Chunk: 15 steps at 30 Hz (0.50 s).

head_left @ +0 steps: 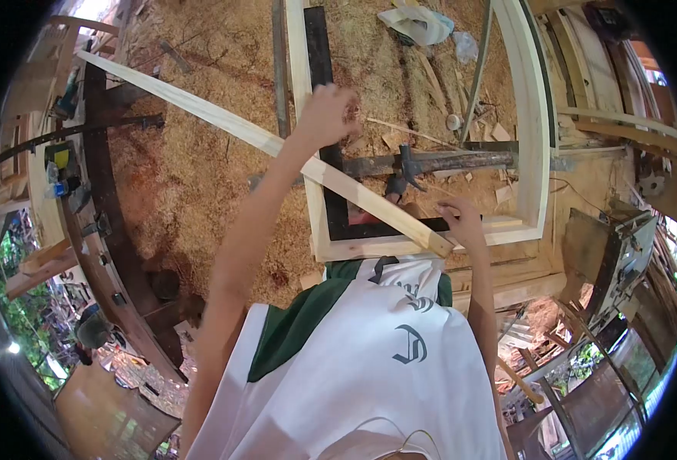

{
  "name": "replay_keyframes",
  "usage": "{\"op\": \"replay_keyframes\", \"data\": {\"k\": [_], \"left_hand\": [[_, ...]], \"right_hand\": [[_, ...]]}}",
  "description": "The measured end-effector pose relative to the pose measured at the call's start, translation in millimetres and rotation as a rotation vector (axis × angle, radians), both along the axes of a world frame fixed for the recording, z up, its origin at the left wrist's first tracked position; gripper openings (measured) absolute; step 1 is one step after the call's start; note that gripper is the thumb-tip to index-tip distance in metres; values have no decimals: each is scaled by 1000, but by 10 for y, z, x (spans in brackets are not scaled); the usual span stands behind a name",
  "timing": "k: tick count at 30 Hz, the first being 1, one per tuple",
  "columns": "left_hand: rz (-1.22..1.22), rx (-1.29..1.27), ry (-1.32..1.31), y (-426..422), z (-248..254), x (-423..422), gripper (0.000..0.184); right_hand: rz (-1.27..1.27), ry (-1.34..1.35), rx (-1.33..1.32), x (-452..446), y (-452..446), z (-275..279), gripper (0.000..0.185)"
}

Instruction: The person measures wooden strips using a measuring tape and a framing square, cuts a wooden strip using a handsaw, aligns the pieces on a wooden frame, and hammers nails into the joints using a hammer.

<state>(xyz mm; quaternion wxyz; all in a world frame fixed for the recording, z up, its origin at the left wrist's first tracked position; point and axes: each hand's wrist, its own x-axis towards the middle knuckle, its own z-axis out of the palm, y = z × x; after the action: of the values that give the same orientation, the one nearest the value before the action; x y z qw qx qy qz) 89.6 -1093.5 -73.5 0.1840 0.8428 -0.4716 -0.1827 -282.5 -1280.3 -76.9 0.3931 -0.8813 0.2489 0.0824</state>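
Note:
My left hand (328, 115) is over the left side of a pale wooden frame (534, 138), with its fingers curled in. I cannot make out what, if anything, it holds. Lower right, my right hand (463, 220) has bent fingers at the end of a black L-shaped bar (319, 46) that lines the frame's left and near sides. Whatever is between those fingertips is hidden. A long pale wooden strip (208, 115) lies slanted across the frame, its near end just left of my right hand. A hammer (409, 167) lies inside the frame.
Sawdust (193, 176) covers the ground. A dark rough beam (453, 161) runs beneath the frame. Plastic bags (417, 24) and wood scraps lie at the far side. A workbench edge (112, 268) stands on the left, with boards (576, 54) stacked on the right.

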Motion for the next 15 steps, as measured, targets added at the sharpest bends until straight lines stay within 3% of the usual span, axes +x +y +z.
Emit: {"op": "replay_keyframes", "data": {"k": [1, 2, 5, 8, 9, 11, 15], "left_hand": [[233, -145, 3, 15, -46, 26, 62], [224, -146, 1, 69, -75, 32, 62], [760, -409, -142, 309, -215, 21, 67], [1070, -412, -156, 780, -384, 110, 67], [1167, -488, -116, 952, -425, 139, 72], [1416, -702, 241, 1206, -612, 169, 65], [1555, -842, 464, 1580, -756, 519, 54]], "right_hand": [[-85, -38, -13, -62, -24, -13, 21], [-170, -77, -28, -116, -29, -38, 20], [-227, -75, -28, -65, -7, 157, 20], [-147, -92, 58, 219, 112, 406, 19], [-109, -124, 86, 266, 163, 313, 21], [-72, -209, 141, 465, 418, 364, 28], [131, -131, 24, 889, 843, 472, 53]]}}
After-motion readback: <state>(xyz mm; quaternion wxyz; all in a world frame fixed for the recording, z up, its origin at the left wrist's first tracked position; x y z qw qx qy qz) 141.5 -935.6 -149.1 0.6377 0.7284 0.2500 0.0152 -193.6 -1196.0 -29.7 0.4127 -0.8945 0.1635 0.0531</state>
